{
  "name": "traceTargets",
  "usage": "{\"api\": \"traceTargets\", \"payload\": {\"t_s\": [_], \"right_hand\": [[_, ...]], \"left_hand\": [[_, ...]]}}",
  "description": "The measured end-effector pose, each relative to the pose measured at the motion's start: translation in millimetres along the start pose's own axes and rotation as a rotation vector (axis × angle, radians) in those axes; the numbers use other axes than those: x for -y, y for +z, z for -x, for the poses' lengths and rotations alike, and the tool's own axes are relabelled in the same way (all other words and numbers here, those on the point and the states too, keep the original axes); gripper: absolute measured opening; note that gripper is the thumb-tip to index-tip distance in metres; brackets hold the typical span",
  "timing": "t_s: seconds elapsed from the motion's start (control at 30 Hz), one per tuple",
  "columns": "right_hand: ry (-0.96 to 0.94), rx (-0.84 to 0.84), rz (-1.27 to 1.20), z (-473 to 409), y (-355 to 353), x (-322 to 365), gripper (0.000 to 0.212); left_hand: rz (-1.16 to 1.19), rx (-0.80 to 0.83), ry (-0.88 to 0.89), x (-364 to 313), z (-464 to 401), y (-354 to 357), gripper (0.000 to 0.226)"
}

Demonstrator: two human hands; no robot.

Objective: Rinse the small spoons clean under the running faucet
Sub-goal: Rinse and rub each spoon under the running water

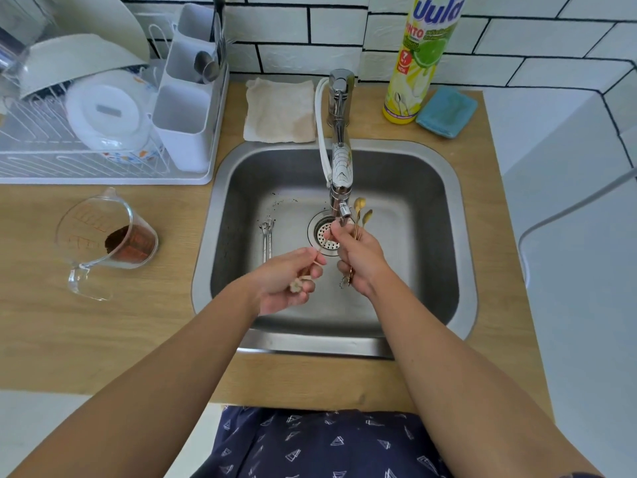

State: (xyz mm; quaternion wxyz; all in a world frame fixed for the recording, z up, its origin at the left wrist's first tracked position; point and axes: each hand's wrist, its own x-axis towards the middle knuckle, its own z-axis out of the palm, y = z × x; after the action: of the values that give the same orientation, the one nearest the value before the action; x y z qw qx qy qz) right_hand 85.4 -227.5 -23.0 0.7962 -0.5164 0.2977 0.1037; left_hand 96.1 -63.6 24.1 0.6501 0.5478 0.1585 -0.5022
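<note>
At the far left I see a white dish rack (pixel 44 157) holding bowls and a round white lid, with a white cutlery caddy (pixel 188 98) on its right side, and below it on the wooden counter (pixel 103 339) a glass measuring cup (pixel 103 236) lies tilted with dark brown grounds inside. Moving right, the steel sink (pixel 431 208) opens up; two silver spoons (pixel 266 239) lie side by side on its floor, left of the drain strainer (pixel 322 232). My left hand (pixel 286 281) is over the sink's near half, its grip pinched narrow on one thin gold spoon (pixel 303 274), whose decorated end shows near the palm. Behind the sink a folded beige cloth (pixel 279 112) lies on the counter, just left of the chrome faucet (pixel 341 150). My right hand (pixel 358 257) is just under the spout, its grip closed around a small bundle of gold spoons (pixel 360 215), their bowls fanned up just beside the nozzle; I cannot tell whether water is flowing. Further right stand a yellow dish-soap bottle (pixel 417 63) and a blue sponge (pixel 446 112)
</note>
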Motion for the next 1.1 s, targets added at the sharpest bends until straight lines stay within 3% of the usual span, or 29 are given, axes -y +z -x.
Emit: {"api": "traceTargets", "payload": {"t_s": [0.1, 0.2, 0.3, 0.37, 0.43, 0.53, 0.7, 0.83, 0.9, 1.03, 1.1], "right_hand": [[-0.055, -0.104, 0.161, -1, 5, -1, 0.024], [-0.02, -0.028, 0.154, 1, 6, -1, 0.021], [0.01, -0.013, 0.168, 2, 3, 7, 0.02], [-0.024, -0.129, 0.085, 0, -2, 12, 0.018], [-0.071, -0.279, -0.078, -5, -8, 16, 0.031], [-0.096, -0.371, -0.265, -8, -19, 20, 0.022], [-0.108, -0.366, -0.247, -5, -30, 19, 0.017], [-0.128, -0.385, -0.314, -3, -36, 23, 0.017], [-0.124, -0.375, -0.316, -2, -37, 25, 0.018], [-0.113, -0.32, -0.301, 1, -31, 27, 0.018], [-0.113, -0.256, -0.306, 3, -31, 27, 0.016]], "left_hand": [[-0.401, -0.165, 0.126, 3, -4, 7, 0.028], [-0.443, -0.205, 0.176, 0, -10, 10, 0.028], [-0.417, -0.173, 0.198, -3, -20, 8, 0.027], [-0.38, -0.184, 0.252, -7, -29, 9, 0.023], [-0.3, -0.182, 0.293, -13, -38, 12, 0.017], [-0.146, -0.188, 0.312, -21, -51, 24, 0.009], [-0.044, -0.342, 0.311, -21, -70, 46, 0.023], [0.183, -0.03, 0.33, -15, -66, 47, 0.013], [0.243, 0.019, 0.323, -12, -64, 44, 0.017], [0.071, -0.204, 0.308, -21, -65, 51, 0.019], [0.084, -0.231, 0.271, -26, -68, 49, 0.022]]}}
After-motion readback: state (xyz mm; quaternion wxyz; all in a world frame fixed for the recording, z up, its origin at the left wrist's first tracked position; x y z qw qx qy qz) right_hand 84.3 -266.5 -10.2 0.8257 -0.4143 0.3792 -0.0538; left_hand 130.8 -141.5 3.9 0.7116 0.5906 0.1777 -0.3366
